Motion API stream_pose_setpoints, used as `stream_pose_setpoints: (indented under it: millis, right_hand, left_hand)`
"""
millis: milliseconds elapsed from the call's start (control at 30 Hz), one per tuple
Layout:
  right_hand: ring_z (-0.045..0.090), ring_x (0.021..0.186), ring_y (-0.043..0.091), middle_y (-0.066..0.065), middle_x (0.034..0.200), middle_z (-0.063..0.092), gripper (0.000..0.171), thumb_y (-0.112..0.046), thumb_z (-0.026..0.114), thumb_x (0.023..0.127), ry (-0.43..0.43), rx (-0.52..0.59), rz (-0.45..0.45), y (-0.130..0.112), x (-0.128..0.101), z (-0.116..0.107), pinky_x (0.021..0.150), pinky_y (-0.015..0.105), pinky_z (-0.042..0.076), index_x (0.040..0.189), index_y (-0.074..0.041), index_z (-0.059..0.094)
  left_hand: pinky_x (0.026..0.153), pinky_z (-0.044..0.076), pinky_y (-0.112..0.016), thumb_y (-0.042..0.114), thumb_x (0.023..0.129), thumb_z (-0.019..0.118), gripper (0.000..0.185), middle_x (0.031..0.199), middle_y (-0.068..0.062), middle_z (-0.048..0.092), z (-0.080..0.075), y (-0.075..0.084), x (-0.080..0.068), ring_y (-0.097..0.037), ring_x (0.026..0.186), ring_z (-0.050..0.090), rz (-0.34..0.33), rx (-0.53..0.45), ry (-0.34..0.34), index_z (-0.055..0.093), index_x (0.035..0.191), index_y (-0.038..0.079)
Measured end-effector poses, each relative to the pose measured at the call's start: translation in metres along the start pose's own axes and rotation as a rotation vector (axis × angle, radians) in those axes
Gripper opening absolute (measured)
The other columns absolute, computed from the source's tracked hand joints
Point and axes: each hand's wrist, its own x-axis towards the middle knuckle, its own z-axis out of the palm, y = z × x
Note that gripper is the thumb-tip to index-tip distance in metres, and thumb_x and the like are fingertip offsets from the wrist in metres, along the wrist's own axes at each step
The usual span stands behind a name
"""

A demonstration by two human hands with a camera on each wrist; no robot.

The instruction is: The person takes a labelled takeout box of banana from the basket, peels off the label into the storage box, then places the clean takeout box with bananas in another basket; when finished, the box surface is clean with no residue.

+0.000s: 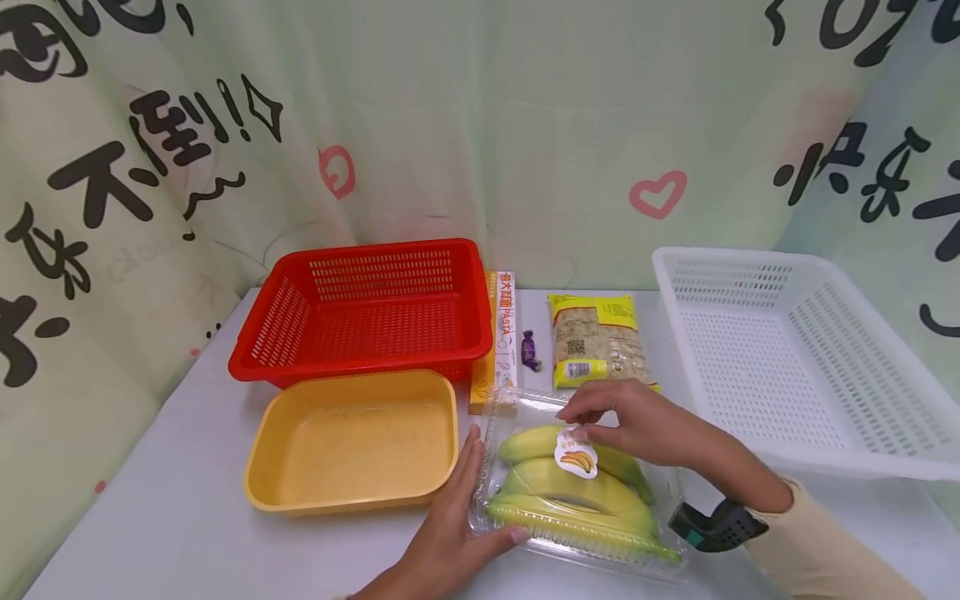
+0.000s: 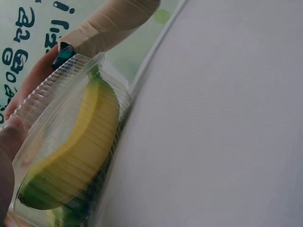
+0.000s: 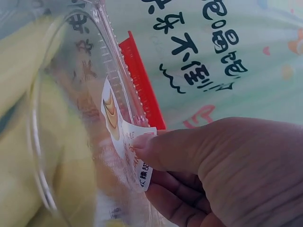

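Observation:
A clear plastic clamshell box [image 1: 517, 546] with several bananas [image 1: 570, 487] inside lies at the front of the table. My left hand [image 1: 457, 517] grips its near left corner, fingers along the left side and thumb on the front edge. A white sticker [image 1: 576, 454] with a banana picture is on the lid. In the right wrist view, my right hand [image 3: 203, 165] pinches the end of this sticker between thumb and fingers, and that end stands off the plastic. One banana [image 2: 90, 137] shows through the box wall in the left wrist view.
A yellow basin [image 1: 352, 446] stands left of the box, with a red basket [image 1: 375, 367] behind it. A pasta box [image 1: 506, 333], a purple-wrapped candy [image 1: 529, 350] and a yellow-topped food bag [image 1: 596, 333] lie behind. A large white basket [image 1: 825, 462] stands at right.

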Motion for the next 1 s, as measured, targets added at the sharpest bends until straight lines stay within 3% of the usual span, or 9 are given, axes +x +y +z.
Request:
stream_pose_setpoints:
  millis: [333, 567, 767, 1000]
  right_hand:
    - [0.059, 0.086, 0.009, -0.013, 0.093, 0.065, 0.014, -0.006, 0.073, 0.087, 0.029, -0.016, -0.055, 0.006, 0.002, 0.002, 0.075, 0.028, 0.054, 0.092, -0.019, 0.076]
    - [0.062, 0.089, 0.012, -0.010, 0.093, 0.068, 0.011, -0.008, 0.070, 0.089, 0.083, 0.089, -0.144, 0.018, 0.000, 0.005, 0.076, 0.028, 0.053, 0.092, -0.017, 0.075]
    - [0.062, 0.082, 0.014, -0.004, 0.090, 0.069, 0.017, 0.001, 0.067, 0.090, 0.096, 0.181, -0.277, 0.025, 0.001, 0.005, 0.069, 0.026, 0.052, 0.092, -0.015, 0.074]
    - [0.058, 0.077, 0.014, -0.002, 0.087, 0.067, 0.020, 0.005, 0.067, 0.089, 0.098, 0.265, -0.275, 0.026, -0.002, 0.005, 0.065, 0.026, 0.048, 0.092, -0.014, 0.074]
  left_hand:
    - [0.116, 0.015, -0.036, 0.046, 0.078, 0.079, 0.108, 0.162, 0.009, 0.001, 0.001, 0.001, -0.001, -0.012, 0.146, 0.006, 0.005, 0.015, 0.014, 0.011, 0.157, 0.015]
    - [0.115, 0.014, -0.034, 0.045, 0.079, 0.079, 0.109, 0.162, 0.009, 0.000, 0.001, 0.002, 0.000, -0.011, 0.146, 0.005, -0.006, 0.002, 0.007, 0.009, 0.157, 0.015]
    - [0.115, 0.014, -0.032, 0.044, 0.079, 0.078, 0.108, 0.162, 0.005, 0.001, 0.001, 0.000, 0.000, -0.014, 0.146, 0.006, 0.015, 0.010, 0.017, 0.010, 0.157, 0.012]
    - [0.115, 0.014, -0.035, 0.046, 0.079, 0.078, 0.107, 0.163, 0.004, 0.003, 0.002, -0.001, -0.001, -0.018, 0.146, 0.008, 0.034, 0.034, 0.023, 0.012, 0.157, 0.010]
